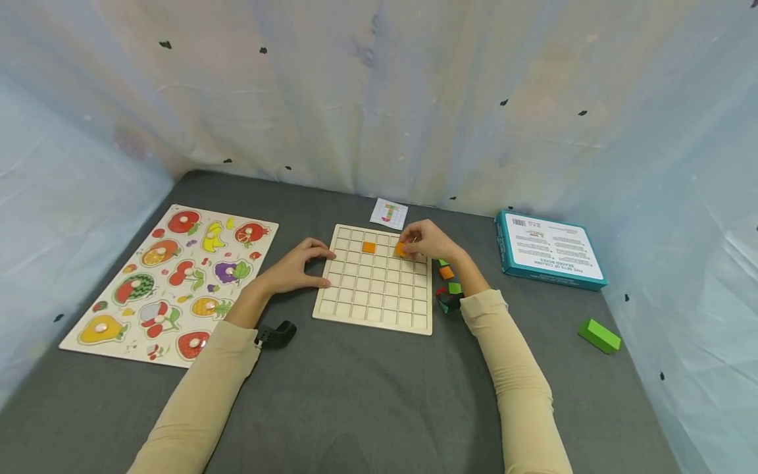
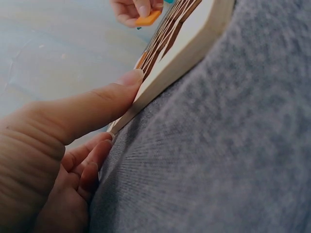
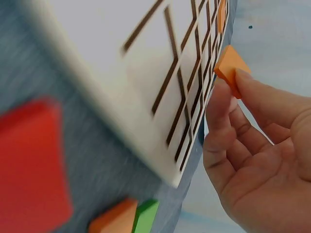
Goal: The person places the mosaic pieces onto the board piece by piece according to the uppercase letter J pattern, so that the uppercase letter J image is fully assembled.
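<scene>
A pale wooden grid board [image 1: 373, 296] lies on the grey cloth, with one orange square tile [image 1: 368, 247] sitting in a cell of its upper rows. My right hand [image 1: 431, 241] pinches a second orange square tile [image 3: 227, 65] between thumb and fingertips, at the board's upper right cells. In the right wrist view this tile is tilted, one corner up. My left hand [image 1: 294, 268] rests against the board's left edge, thumb and fingers spread apart. The left wrist view shows its thumb touching the edge from above and other fingertips low at the side.
Right of the board lie loose orange [image 1: 447, 272], green [image 1: 454, 288] and red [image 1: 441, 291] pieces, partly behind my wrist. A pattern card [image 1: 389, 214] lies beyond the board. A fruit puzzle board [image 1: 216, 214] is at left; a teal-edged box [image 1: 551, 250] and green block [image 1: 599, 336] at right.
</scene>
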A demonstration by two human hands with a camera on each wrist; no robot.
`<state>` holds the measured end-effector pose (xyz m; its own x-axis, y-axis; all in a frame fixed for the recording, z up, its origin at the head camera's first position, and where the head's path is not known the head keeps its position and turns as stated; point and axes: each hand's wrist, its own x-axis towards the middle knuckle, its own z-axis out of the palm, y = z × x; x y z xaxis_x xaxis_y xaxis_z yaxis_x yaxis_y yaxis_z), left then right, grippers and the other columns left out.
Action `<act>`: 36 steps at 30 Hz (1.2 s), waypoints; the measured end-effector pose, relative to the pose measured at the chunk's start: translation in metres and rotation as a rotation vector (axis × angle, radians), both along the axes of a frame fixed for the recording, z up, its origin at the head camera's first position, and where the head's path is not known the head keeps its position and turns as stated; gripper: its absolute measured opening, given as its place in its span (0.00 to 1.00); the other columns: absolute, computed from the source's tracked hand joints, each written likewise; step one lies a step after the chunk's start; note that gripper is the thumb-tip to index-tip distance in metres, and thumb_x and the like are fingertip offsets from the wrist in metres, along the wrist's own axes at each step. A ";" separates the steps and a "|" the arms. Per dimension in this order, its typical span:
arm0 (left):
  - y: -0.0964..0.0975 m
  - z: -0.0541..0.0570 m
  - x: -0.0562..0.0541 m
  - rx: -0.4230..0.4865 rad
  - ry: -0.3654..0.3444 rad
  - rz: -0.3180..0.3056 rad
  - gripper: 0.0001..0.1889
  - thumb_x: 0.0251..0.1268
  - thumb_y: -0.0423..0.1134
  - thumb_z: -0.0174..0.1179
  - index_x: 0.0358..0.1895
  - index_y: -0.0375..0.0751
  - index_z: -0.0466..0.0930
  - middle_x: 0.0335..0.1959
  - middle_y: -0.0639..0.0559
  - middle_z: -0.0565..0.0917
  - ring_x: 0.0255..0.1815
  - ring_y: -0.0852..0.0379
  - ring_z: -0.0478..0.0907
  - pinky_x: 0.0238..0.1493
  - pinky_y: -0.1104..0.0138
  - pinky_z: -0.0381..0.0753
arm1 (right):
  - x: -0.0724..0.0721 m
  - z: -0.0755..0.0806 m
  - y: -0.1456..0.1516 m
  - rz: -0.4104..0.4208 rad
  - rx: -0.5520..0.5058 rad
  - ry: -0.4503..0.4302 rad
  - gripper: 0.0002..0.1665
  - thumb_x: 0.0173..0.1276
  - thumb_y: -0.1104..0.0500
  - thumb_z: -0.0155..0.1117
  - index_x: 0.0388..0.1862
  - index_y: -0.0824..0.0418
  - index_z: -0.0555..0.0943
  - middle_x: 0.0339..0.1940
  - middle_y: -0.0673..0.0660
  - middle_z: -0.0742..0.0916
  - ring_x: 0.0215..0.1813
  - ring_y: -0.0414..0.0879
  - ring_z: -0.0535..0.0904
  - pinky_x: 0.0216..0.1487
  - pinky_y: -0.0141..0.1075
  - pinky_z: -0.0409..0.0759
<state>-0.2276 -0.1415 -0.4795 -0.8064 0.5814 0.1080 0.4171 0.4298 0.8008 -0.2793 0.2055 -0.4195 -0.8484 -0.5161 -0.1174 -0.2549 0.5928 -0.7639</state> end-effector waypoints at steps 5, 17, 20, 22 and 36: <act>-0.001 -0.001 0.000 0.001 0.006 -0.004 0.32 0.57 0.42 0.75 0.64 0.37 0.76 0.63 0.40 0.67 0.67 0.40 0.64 0.67 0.43 0.61 | -0.006 -0.003 -0.012 0.020 -0.010 -0.017 0.08 0.71 0.70 0.63 0.46 0.73 0.82 0.38 0.64 0.85 0.36 0.56 0.82 0.40 0.42 0.81; 0.000 -0.002 -0.001 0.005 0.004 -0.013 0.31 0.57 0.43 0.75 0.64 0.39 0.77 0.64 0.41 0.67 0.67 0.41 0.64 0.68 0.43 0.60 | 0.001 0.006 -0.018 0.035 -0.009 -0.058 0.11 0.72 0.72 0.60 0.49 0.80 0.80 0.42 0.76 0.83 0.42 0.70 0.80 0.45 0.58 0.79; -0.001 -0.002 -0.002 0.005 0.007 -0.014 0.32 0.57 0.43 0.75 0.64 0.38 0.77 0.64 0.41 0.67 0.67 0.41 0.64 0.67 0.43 0.61 | 0.002 0.006 -0.018 0.028 0.021 -0.034 0.10 0.71 0.72 0.60 0.48 0.77 0.81 0.41 0.72 0.84 0.40 0.63 0.80 0.43 0.49 0.80; -0.001 -0.002 -0.001 0.007 0.007 -0.013 0.32 0.57 0.43 0.75 0.64 0.38 0.77 0.64 0.40 0.67 0.67 0.40 0.64 0.67 0.43 0.61 | 0.001 0.002 -0.016 0.019 0.038 -0.008 0.08 0.71 0.71 0.62 0.46 0.74 0.83 0.40 0.67 0.85 0.38 0.57 0.80 0.41 0.42 0.78; 0.000 -0.001 -0.001 0.012 0.011 -0.007 0.32 0.56 0.42 0.76 0.64 0.38 0.77 0.63 0.40 0.68 0.67 0.40 0.64 0.68 0.43 0.60 | -0.003 -0.009 -0.012 -0.010 0.053 0.035 0.09 0.70 0.68 0.65 0.46 0.70 0.86 0.38 0.62 0.87 0.34 0.49 0.77 0.36 0.37 0.74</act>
